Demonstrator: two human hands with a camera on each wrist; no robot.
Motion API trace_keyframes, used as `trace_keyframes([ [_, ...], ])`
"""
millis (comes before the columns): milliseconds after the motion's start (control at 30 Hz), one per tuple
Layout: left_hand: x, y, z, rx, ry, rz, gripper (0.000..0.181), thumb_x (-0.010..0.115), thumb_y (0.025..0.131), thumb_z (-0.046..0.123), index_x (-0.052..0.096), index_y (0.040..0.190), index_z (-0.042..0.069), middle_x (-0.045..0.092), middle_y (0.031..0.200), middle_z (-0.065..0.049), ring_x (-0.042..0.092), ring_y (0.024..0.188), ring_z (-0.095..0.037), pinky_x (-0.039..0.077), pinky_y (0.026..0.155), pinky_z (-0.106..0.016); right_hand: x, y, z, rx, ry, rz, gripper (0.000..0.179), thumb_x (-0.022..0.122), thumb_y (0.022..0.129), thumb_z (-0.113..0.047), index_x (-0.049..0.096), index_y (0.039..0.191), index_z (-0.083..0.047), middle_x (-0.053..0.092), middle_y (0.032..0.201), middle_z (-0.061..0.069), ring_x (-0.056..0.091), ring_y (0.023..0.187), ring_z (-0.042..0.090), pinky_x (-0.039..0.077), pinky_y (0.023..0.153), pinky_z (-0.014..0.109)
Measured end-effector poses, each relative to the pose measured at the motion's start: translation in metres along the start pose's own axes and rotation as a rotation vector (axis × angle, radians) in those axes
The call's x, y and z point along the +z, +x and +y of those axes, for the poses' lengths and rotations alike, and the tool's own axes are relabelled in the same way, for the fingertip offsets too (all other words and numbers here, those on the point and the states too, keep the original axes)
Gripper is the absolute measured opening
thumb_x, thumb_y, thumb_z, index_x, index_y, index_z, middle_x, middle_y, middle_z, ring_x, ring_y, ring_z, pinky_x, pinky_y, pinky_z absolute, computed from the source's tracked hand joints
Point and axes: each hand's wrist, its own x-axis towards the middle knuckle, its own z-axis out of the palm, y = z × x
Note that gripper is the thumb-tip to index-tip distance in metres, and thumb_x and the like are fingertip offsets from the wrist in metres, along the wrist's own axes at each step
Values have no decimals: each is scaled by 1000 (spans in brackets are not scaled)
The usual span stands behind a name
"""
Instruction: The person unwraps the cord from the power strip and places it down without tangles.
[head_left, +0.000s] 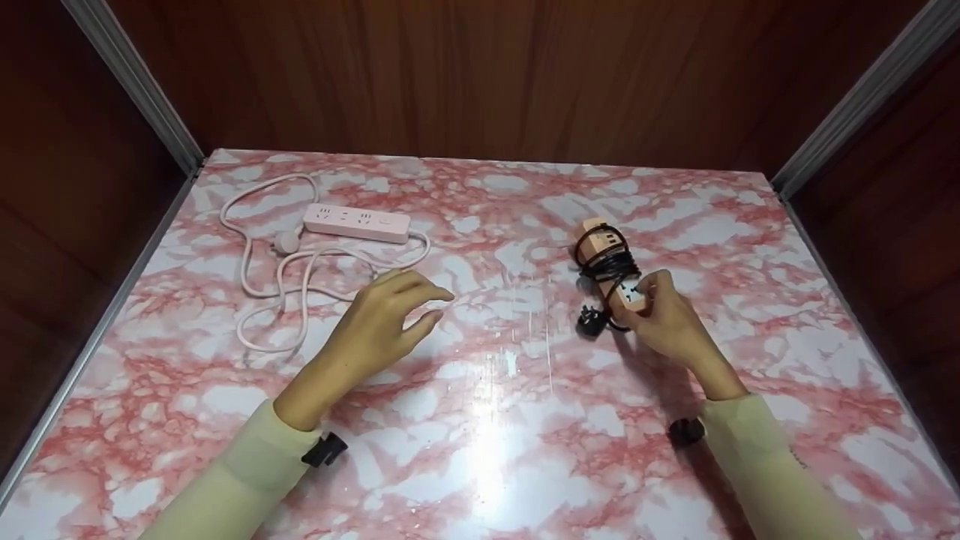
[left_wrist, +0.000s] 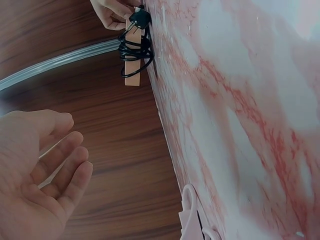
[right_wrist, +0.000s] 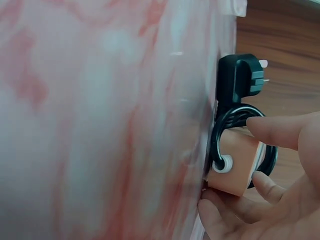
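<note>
An orange power strip with a white socket face lies right of the middle of the table. Its black cord is wound round it, and the black plug lies beside its near end. My right hand grips that near end, thumb on one side and fingers on the other; the right wrist view shows the orange end face between them. My left hand hovers over the table with loosely bent fingers and nothing in it, just in front of the pink cord.
At the back left lies a pink power strip, its cord spread in loose loops and its pink plug next to it. Brown wood-grain panels stand round the back and sides of the pink-and-white marbled table.
</note>
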Motion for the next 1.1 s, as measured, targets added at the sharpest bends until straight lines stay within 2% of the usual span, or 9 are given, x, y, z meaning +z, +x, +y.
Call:
trace_keyframes([
  [100, 1, 0, 0, -2, 0, -2, 20, 79, 96, 7, 80, 116, 12, 74, 105, -3, 69, 98, -23, 58, 87, -39, 1, 2, -1, -1, -21, 12, 48, 73, 102, -28, 37, 120, -2, 61, 84, 11, 63, 78, 24, 44, 66, 36],
  [200, 2, 1, 0, -1, -2, -10, 20, 79, 96, 8, 80, 116, 12, 74, 105, -2, 68, 98, -24, 57, 88, -40, 0, 5, -1, 17, -54, 10, 49, 74, 101, -31, 39, 120, -3, 58, 86, 9, 61, 81, 24, 44, 68, 36],
  [300, 3, 3, 1, -2, 0, -23, 19, 79, 97, 9, 80, 115, 12, 73, 104, -2, 68, 98, -23, 56, 90, -39, -3, 9, -1, 42, -76, 0, 49, 71, 103, -37, 41, 122, -3, 59, 91, 14, 57, 83, 28, 44, 70, 39],
  [433, 6, 8, 5, -5, -3, -59, 19, 78, 97, 10, 79, 116, 13, 73, 105, -2, 67, 100, -22, 56, 92, -39, -10, 12, -2, 75, -50, -16, 53, 68, 103, -43, 43, 128, -3, 65, 112, 29, 64, 101, 39, 49, 83, 48],
  [533, 12, 14, 11, -21, -12, -123, 21, 77, 99, 12, 78, 120, 13, 73, 109, -2, 67, 102, -22, 57, 92, -38, -17, 14, -3, 83, -27, -25, 55, 69, 102, -41, 42, 130, -2, 63, 124, 34, 64, 109, 43, 48, 88, 50],
  [700, 31, 31, 23, -49, -27, -256, 27, 76, 100, 16, 76, 126, 12, 73, 119, -5, 68, 110, -25, 56, 98, -41, -24, 17, -1, 83, 8, -32, 53, 71, 101, -33, 42, 132, -2, 60, 131, 31, 60, 104, 38, 46, 81, 42],
  [867, 53, 46, 37, -88, -29, -384, 30, 74, 101, 20, 73, 131, 13, 72, 124, -7, 67, 115, -27, 55, 102, -43, -25, 21, 2, 134, 87, -36, 54, 71, 101, -29, 41, 137, -2, 58, 137, 31, 62, 106, 36, 48, 81, 37],
  [967, 61, 54, 44, -114, -36, -431, 31, 73, 102, 20, 72, 133, 13, 72, 125, -8, 67, 116, -27, 56, 101, -43, -23, 23, 3, 158, 147, -13, 53, 69, 102, -25, 41, 140, 0, 54, 141, 32, 62, 103, 31, 51, 79, 32],
  [1100, 67, 62, 50, -130, -44, -460, 32, 72, 103, 22, 72, 134, 13, 71, 126, -8, 68, 113, -27, 57, 96, -42, -19, 24, 6, 144, 232, 55, 50, 66, 102, -16, 43, 142, 3, 52, 141, 30, 57, 100, 25, 50, 76, 23],
])
